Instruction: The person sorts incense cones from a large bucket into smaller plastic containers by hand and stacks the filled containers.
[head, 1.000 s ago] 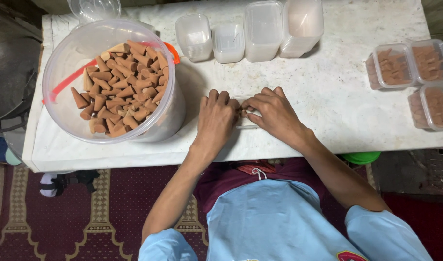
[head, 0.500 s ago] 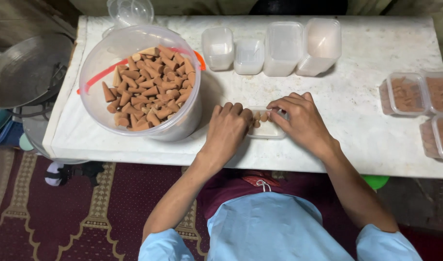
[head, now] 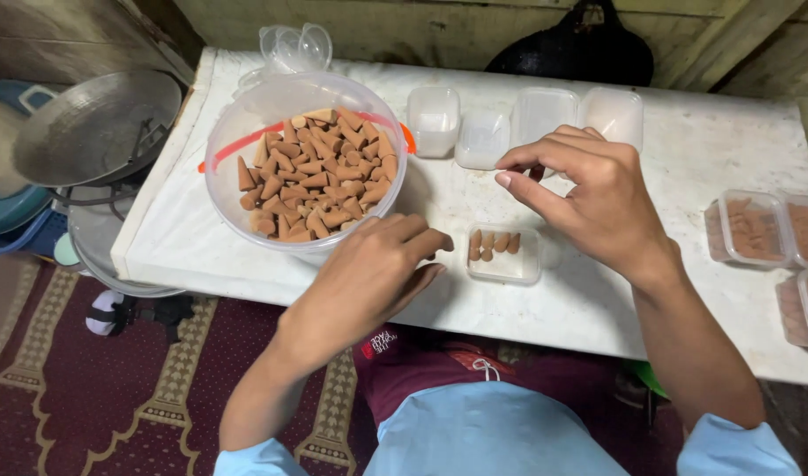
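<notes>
small clear box (head: 504,256) mid-table, filled clear boxes (head: 746,227) right

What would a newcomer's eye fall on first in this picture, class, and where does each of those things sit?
First, the big clear tub heaped with brown cones, at the left of the white table. Next, the two hands at the near edge: the left hand beside a small clear box holding a few cones, the right hand raised above it. Empty clear boxes line the far side.
</notes>
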